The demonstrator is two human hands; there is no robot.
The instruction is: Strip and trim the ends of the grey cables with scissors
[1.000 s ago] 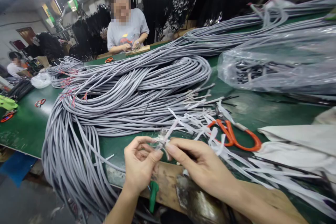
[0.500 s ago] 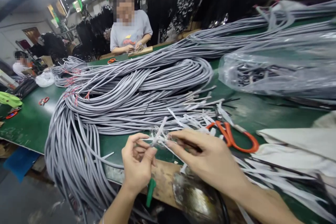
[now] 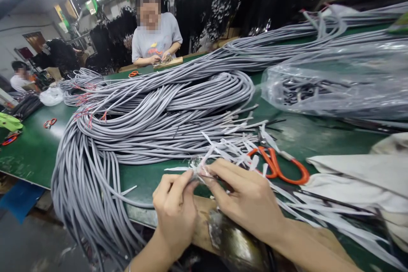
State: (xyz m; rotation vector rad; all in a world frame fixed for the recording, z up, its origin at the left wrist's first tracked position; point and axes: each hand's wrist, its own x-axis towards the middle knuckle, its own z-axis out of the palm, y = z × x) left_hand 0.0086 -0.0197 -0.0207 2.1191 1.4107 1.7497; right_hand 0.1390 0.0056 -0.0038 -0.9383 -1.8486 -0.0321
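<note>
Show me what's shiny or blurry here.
In the head view, glare pales the green table beside small scissors at left; in the head view, whitish glints streak the clear bag; in the head view, the strands between the left hand and right hand blur together; in the head view, haze softens the top left.

We have bare left hand [image 3: 175, 210] and bare right hand [image 3: 250, 197], fingers [image 3: 231, 173] slender; left forearm [image 3: 151, 253] and right forearm [image 3: 307, 238] bare too, narrowing toward wrists, uncovered to edge of view.

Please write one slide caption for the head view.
Left hand and right hand pinch whitish strands near grey cables, orange-handled scissors nearby.
</note>
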